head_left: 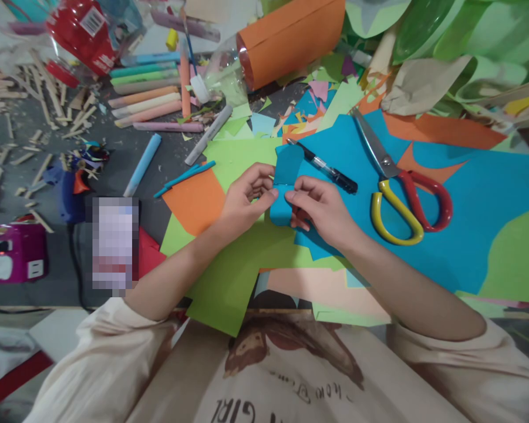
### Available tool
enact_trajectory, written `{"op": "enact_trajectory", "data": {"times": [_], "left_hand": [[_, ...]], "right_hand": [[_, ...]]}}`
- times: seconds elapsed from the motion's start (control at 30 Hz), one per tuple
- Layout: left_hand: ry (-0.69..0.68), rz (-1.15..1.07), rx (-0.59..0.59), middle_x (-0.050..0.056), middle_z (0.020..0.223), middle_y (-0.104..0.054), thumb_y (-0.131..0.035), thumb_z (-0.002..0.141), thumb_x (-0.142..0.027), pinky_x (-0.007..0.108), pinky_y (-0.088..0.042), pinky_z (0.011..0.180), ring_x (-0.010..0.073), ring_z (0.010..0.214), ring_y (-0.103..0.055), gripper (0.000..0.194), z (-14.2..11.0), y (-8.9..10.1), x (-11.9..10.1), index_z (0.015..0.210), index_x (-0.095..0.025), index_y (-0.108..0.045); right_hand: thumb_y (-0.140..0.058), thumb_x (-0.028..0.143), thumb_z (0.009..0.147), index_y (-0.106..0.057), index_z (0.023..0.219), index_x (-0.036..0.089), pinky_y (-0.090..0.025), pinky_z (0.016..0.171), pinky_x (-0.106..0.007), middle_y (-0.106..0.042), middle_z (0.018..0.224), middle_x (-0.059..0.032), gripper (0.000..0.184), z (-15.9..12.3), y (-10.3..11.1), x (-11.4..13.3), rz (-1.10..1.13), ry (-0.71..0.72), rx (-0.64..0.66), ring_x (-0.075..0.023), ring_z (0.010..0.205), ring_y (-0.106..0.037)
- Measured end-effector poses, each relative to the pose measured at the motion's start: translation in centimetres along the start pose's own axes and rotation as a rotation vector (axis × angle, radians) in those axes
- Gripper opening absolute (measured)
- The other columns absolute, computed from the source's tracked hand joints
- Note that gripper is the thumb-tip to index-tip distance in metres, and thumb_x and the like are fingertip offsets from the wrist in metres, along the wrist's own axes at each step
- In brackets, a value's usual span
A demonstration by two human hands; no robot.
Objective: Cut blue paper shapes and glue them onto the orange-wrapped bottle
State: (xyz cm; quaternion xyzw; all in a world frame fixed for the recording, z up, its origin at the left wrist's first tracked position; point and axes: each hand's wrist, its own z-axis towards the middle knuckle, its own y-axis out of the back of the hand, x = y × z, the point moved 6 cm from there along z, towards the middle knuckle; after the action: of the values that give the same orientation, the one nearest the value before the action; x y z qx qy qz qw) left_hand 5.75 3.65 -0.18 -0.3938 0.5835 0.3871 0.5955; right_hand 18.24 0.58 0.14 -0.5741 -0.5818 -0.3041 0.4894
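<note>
Between my two hands is a small blue paper piece (282, 205) with a crease across its middle and rounded lower corners. My left hand (250, 197) pinches its left edge with thumb and fingers. On the opposite edge, the thumb and fingers of my right hand (317, 205) are closed on the same piece. Under the hands lie green paper (242, 258) and a large blue sheet (467, 235). A black pen (323, 165) rests just beyond my right hand. Scissors (400, 182) with one red and one yellow handle lie on the blue sheet to the right.
Orange paper (194, 200) and thin blue strips (185, 176) lie left of my hands. Further left are a phone (114, 244), a blue glue gun (70, 194) and a purple power adapter (15, 252). Several markers (150, 94), an orange-wrapped bottle (290, 41) and paper scraps fill the back.
</note>
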Motion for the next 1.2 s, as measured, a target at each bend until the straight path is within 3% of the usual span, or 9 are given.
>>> {"op": "enact_trajectory", "data": {"times": [0.23,0.37,0.6,0.8,1.2], "left_hand": [[-0.093,0.055,0.001,0.0,0.078,-0.06,-0.065,0.084,-0.037,0.024,-0.047,0.063,0.0113,0.069,-0.057,0.017,-0.2,0.1,-0.9,0.088,-0.021,-0.065],[-0.134,0.062,-0.031,0.002,0.078,-0.063,-0.052,0.093,-0.052,0.027,-0.048,0.062,0.0122,0.066,-0.057,0.038,-0.3,0.2,-1.3,0.081,-0.02,-0.067],[-0.046,0.082,-0.057,-0.001,0.073,-0.058,-0.067,0.079,-0.062,0.023,-0.045,0.06,0.01,0.065,-0.054,0.043,-0.1,0.3,-1.0,0.076,-0.02,-0.058],[0.01,0.086,0.019,0.001,0.075,-0.059,-0.066,0.082,-0.057,0.024,-0.045,0.061,0.0109,0.066,-0.052,0.038,-0.2,-0.1,-0.9,0.079,-0.019,-0.059],[-0.011,0.097,-0.01,-0.002,0.07,-0.055,-0.067,0.081,-0.047,0.022,-0.043,0.058,0.0082,0.06,-0.048,0.031,-0.1,-0.2,-0.8,0.075,-0.019,-0.054]], "right_hand": [[-0.068,0.035,0.082,-0.047,0.067,0.022,-0.031,0.036,-0.02,-0.047,0.037,0.0114,0.029,0.1,0.2,-0.1,0.011,0.038,-0.036,-0.0052,0.03,-0.041],[-0.069,0.041,0.082,-0.05,0.068,0.022,-0.03,0.036,-0.02,-0.045,0.041,0.0111,0.031,-0.1,0.2,0.0,-0.03,0.06,-0.043,-0.005,0.032,-0.04],[-0.069,0.038,0.082,-0.049,0.067,0.021,-0.035,0.043,-0.022,-0.046,0.049,0.0086,0.03,-0.3,-0.1,0.1,-0.139,0.16,-0.02,-0.0059,0.041,-0.044],[-0.069,0.039,0.082,-0.051,0.068,0.021,-0.035,0.046,-0.023,-0.046,0.051,0.0085,0.029,-0.2,0.2,0.4,-0.211,0.229,-0.082,-0.0067,0.043,-0.041],[-0.061,0.036,0.084,-0.057,0.077,0.02,-0.039,0.051,-0.023,-0.054,0.067,0.0033,0.017,-0.6,0.4,1.2,-0.279,0.386,-0.116,-0.0085,0.055,-0.047]]}}
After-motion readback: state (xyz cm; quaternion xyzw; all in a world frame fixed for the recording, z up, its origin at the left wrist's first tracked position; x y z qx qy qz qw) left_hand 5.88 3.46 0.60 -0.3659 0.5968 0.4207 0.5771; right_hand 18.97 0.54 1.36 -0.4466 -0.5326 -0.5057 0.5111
